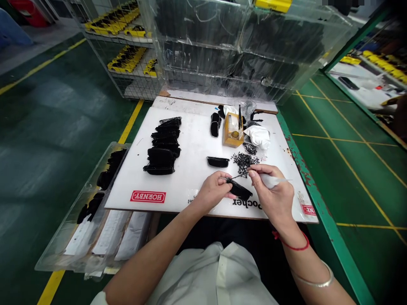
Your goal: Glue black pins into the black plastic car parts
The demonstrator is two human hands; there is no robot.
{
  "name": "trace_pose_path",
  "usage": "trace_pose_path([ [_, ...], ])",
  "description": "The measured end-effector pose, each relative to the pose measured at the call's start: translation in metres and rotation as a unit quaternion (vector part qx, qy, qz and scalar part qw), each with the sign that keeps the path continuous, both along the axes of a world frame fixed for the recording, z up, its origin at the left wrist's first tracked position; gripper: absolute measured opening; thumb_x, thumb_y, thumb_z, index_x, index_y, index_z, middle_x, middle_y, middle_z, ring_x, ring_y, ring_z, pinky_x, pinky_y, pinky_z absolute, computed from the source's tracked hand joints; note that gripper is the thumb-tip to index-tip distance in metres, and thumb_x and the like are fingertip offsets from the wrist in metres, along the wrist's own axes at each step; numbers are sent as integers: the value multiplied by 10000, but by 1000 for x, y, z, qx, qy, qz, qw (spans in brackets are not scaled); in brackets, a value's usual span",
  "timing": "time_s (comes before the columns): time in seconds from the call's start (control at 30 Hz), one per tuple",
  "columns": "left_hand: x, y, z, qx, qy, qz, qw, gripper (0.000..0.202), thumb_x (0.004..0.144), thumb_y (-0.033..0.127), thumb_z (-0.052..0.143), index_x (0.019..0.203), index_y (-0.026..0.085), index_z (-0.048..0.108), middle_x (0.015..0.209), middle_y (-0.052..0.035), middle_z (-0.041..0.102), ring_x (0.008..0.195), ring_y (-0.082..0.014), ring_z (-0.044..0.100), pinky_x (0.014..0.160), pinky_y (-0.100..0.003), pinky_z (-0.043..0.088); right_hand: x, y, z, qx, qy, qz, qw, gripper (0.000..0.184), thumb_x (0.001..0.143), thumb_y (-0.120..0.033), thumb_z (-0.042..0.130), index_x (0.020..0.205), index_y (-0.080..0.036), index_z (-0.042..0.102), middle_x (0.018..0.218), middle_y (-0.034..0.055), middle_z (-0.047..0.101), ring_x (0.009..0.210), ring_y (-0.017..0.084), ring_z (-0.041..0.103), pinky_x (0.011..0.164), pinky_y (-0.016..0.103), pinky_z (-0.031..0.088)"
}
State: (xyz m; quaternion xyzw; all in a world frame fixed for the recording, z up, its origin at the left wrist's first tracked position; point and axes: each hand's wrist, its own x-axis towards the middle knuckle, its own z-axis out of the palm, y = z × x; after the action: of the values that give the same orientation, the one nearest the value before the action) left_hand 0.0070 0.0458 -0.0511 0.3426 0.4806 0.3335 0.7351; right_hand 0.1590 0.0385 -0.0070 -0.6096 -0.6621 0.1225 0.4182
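Note:
My left hand (213, 189) is closed round a small black plastic part (239, 190), held just above the white board (190, 169). My right hand (272, 190) pinches a thin black pin whose tip meets the part, and a whitish tool (276, 181) pokes out to the right from the same fingers. A loose heap of black pins (244, 161) lies just beyond my hands. Another black part (218, 161) rests on the board behind the left hand.
A stack of black parts (163, 146) stands at the board's left. A yellow box (232, 129), white cloth (258, 135) and more black parts (215, 124) sit at the back. A clear tray (92, 212) hangs off the left edge. Wire shelving (127, 55) stands behind.

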Motion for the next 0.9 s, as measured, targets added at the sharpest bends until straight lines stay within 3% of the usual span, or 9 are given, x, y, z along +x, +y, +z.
trace_pose_path([
  [0.27, -1, 0, 1, -1, -7, -6, 1000, 190, 812, 160, 569, 1001, 168, 551, 751, 24, 534, 623, -130, 672, 771, -354, 550, 8, 14, 14, 49, 2, -65, 997, 169, 838, -352, 622, 921, -209, 657, 784, 6, 661, 620, 136, 599, 646, 288, 503],
  [0.43, -3, -2, 6, -5, -11, -2, 1000, 177, 799, 170, 579, 974, 162, 556, 731, 24, 518, 616, -135, 661, 734, -343, 546, 16, 50, 13, 90, 41, -101, 990, 227, 822, -378, 625, 928, -179, 650, 771, 14, 654, 563, 135, 578, 581, 289, 475],
  [0.6, -8, -10, 10, 4, 0, 5, 1000, 179, 808, 231, 562, 977, 174, 566, 714, 43, 456, 616, -139, 658, 715, -321, 529, 8, 86, 13, 148, 64, -106, 981, 221, 837, -366, 601, 957, -185, 641, 842, 36, 665, 658, 157, 614, 664, 306, 498],
  [0.73, -14, -22, 12, -16, 17, 50, 998, 192, 757, 215, 592, 938, 161, 562, 830, 25, 465, 540, -103, 631, 636, -280, 519, -4, 108, 6, 184, 26, -76, 980, 209, 865, -355, 557, 963, -190, 640, 891, 49, 671, 792, 183, 632, 761, 320, 497],
  [0.9, -40, -38, 16, -10, 4, 148, 989, 215, 733, 222, 592, 936, 158, 565, 873, 14, 490, 518, -59, 573, 564, -236, 501, -8, 120, -13, 165, -48, -9, 985, 230, 880, -333, 526, 1004, -177, 643, 978, 69, 678, 915, 208, 623, 850, 343, 479],
])
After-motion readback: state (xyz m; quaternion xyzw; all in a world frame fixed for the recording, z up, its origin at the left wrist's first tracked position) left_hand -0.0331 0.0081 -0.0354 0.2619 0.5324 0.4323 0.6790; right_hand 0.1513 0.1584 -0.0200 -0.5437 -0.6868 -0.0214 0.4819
